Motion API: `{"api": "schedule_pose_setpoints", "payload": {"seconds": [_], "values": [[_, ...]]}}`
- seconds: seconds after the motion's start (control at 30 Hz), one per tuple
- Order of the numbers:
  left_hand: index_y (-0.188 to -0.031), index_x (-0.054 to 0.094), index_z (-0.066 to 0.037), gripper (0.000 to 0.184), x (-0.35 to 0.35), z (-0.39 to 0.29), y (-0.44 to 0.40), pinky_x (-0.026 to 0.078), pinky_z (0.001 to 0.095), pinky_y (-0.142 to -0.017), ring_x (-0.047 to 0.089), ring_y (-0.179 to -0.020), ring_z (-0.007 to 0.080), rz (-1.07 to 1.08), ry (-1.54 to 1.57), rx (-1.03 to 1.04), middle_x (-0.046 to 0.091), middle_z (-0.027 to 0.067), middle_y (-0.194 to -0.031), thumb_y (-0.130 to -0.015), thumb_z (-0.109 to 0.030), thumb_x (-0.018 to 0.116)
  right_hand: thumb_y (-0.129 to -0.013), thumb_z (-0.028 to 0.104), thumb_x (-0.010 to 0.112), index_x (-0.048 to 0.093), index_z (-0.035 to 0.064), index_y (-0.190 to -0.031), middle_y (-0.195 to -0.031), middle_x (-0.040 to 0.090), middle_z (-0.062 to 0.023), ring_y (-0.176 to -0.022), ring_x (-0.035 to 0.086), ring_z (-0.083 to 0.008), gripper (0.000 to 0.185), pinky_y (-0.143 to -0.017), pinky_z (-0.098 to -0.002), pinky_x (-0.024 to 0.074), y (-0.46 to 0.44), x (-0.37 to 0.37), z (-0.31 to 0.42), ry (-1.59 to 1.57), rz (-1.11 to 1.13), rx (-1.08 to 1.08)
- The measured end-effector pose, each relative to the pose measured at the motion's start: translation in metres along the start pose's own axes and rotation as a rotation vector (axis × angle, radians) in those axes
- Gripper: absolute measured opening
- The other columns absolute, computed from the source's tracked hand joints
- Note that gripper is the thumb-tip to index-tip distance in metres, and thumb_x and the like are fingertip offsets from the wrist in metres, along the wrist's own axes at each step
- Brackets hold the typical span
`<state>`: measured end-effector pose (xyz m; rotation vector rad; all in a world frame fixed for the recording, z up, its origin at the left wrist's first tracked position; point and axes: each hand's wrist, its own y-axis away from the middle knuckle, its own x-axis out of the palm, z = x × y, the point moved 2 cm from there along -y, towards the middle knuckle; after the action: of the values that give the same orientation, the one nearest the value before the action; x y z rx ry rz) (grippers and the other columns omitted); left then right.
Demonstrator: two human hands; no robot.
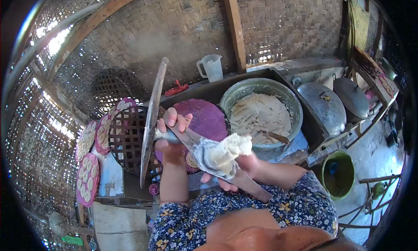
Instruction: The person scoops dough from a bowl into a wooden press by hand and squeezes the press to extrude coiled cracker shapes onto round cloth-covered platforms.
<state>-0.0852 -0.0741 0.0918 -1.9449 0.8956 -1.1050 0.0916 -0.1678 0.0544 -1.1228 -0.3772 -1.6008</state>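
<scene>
My left hand [170, 151] is wrapped around one end of a wooden dough press [254, 188], near a pale shaft. The press has a flat wooden bar with a round middle part. Sticky white dough [230, 151] is heaped on that middle and smeared around it. My right hand [247, 165] is closed about the press from below, partly hidden by bar and dough. Beyond my left hand, a long wooden crosspiece [152, 120] seems joined to the pale shaft. Behind the press stands a large basin [296, 109] of dough with a flat tool [275, 136] in it.
A purple round mat [202, 116] lies behind my left hand, beside an openwork basket [126, 138]. Pink mats with pale dough pieces [88, 177] are at the left. A plastic jug [212, 68], lidded pots [324, 107] and a green bucket [338, 175] stand around.
</scene>
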Motion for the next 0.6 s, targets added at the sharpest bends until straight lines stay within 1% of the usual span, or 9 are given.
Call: {"api": "schedule_pose_setpoints", "payload": {"seconds": [0.07,0.1,0.13,0.2,0.23,0.33,0.43,0.57,0.6], "values": [[-0.102,0.057,-0.015,0.048,-0.006,-0.009,0.007,0.026,0.0490,-0.105,0.054,-0.098,0.0260,-0.047,-0.150,-0.043,0.041,0.0100,-0.129,-0.059,-0.023,0.075,-0.071,0.072,0.045,0.033,0.0090,-0.129,-0.105,0.051,-0.0271,-0.054,0.054,-0.0210,0.087,-0.037,-0.0261,0.0421,-0.003,-0.003,-0.001,0.141,-0.092,-0.074],[-0.122,0.048,-0.012,0.069,0.009,-0.017,0.006,0.028,0.0510,-0.103,0.044,-0.117,0.0353,-0.272,-0.438,-0.090,0.025,0.0168,-0.142,-0.060,-0.023,0.076,-0.074,0.067,0.048,0.036,0.0083,-0.126,-0.095,0.056,-0.0234,-0.049,0.051,-0.0166,0.080,-0.034,-0.0243,0.0384,-0.003,-0.002,0.001,0.212,-0.146,-0.112],[-0.134,0.034,-0.012,0.085,0.018,-0.019,0.007,0.030,0.0513,-0.101,0.035,-0.124,0.0392,-0.258,-0.527,-0.040,0.025,0.0187,-0.141,-0.062,-0.029,0.077,-0.080,0.059,0.045,0.044,0.0110,-0.119,-0.090,0.059,-0.0180,-0.050,0.045,-0.0139,0.062,-0.039,-0.0233,0.0374,-0.001,-0.003,0.010,0.124,-0.112,-0.155],[-0.135,0.033,-0.012,0.084,0.009,-0.044,0.024,0.029,0.0508,-0.101,0.034,-0.124,0.0386,-0.213,-0.773,-0.177,0.024,0.0195,-0.142,-0.066,-0.036,0.074,-0.081,0.050,0.051,0.047,0.0087,-0.115,-0.090,0.058,-0.0152,-0.052,0.045,-0.0146,0.053,-0.043,-0.0226,0.0380,0.023,-0.031,0.035,0.290,-0.393,-0.180],[-0.134,0.036,-0.010,0.079,0.004,-0.053,0.039,0.030,0.0517,-0.101,0.045,-0.117,0.0359,-0.133,-0.831,-0.141,0.038,0.0229,-0.133,-0.070,-0.041,0.070,-0.079,0.046,0.057,0.048,0.0080,-0.113,-0.087,0.058,-0.0133,-0.053,0.046,-0.0147,0.051,-0.044,-0.0230,0.0391,0.033,-0.042,0.052,0.347,-0.445,-0.275],[-0.122,0.043,0.001,0.055,-0.013,-0.094,0.086,0.049,0.0330,-0.068,0.059,-0.088,0.0300,-0.027,-0.918,-0.124,0.055,0.0235,-0.103,-0.079,-0.027,0.062,-0.075,0.030,0.069,0.047,0.0072,-0.115,-0.084,0.057,-0.0095,-0.056,0.050,-0.0147,0.051,-0.047,-0.0256,0.0420,0.074,-0.088,0.117,0.490,-0.847,-0.414],[-0.117,0.043,0.013,0.050,-0.005,-0.118,0.107,0.054,0.0224,-0.049,0.064,-0.076,0.0273,-0.129,-0.763,-0.255,0.062,0.0225,-0.085,-0.084,-0.023,0.056,-0.074,0.027,0.069,0.026,0.0077,-0.134,-0.091,0.058,-0.0121,-0.069,0.059,-0.0178,0.077,-0.053,-0.0301,0.0469,0.100,-0.116,0.170,1.154,-1.315,-0.331],[-0.119,0.037,0.019,0.054,0.005,-0.136,0.115,0.054,0.0270,-0.049,0.063,-0.076,0.0290,-0.249,-0.710,-0.361,0.061,0.0242,-0.078,-0.087,-0.023,0.051,-0.070,0.026,0.071,0.009,0.0188,-0.142,-0.108,0.053,-0.0206,-0.096,0.058,-0.0324,0.095,-0.077,-0.0411,0.0486,0.135,-0.174,0.202,1.973,-1.729,0.107],[-0.118,0.040,0.016,0.052,0.006,-0.138,0.115,0.051,0.0313,-0.057,0.062,-0.075,0.0289,-0.293,-0.746,-0.396,0.061,0.0219,-0.075,-0.087,-0.024,0.051,-0.069,0.027,0.071,0.008,0.0220,-0.141,-0.111,0.050,-0.0216,-0.099,0.055,-0.0350,0.096,-0.081,-0.0426,0.0463,0.134,-0.174,0.202,2.004,-1.724,0.150]]}}
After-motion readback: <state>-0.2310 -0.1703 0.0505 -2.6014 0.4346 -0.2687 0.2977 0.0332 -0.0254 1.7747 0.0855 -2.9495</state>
